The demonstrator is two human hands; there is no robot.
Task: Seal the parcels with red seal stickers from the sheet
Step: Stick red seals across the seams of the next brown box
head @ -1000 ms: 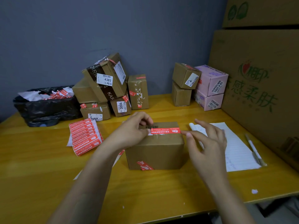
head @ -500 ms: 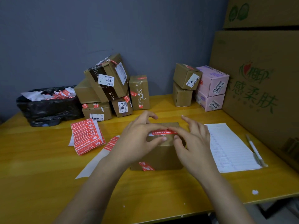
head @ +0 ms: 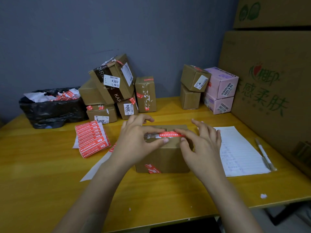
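The yellow wooden table [head: 42,174] carries everything. The brown cardboard parcel [head: 165,157] being sealed stands upright at its middle, just in front of the person, and both hands are brought over its top. The left hand [head: 138,143] is open: its forefinger is stretched onto the left end of the seal and its thumb is set against the upper front edge of the box, so nothing is gripped. The right hand [head: 205,148] is likewise open — forefinger and thumb are pressed at the seal's right end while the other fingers are lifted and spread. The sheet of red seal stickers [head: 92,138] lies to the left of the parcel, near it but apart. The narrow red seal sticker [head: 170,134] itself is laid flat along the top of the parcel near the front edge, between the two forefingers.

The step in hand is judged to be the pressing down. It is best done from the middle outward, so that no crease is trapped — and the parcel should be steadied by the thumbs while the ends are rubbed firm. Whether the flap seam is fully bridged cannot be told, since fingers cover part of it.
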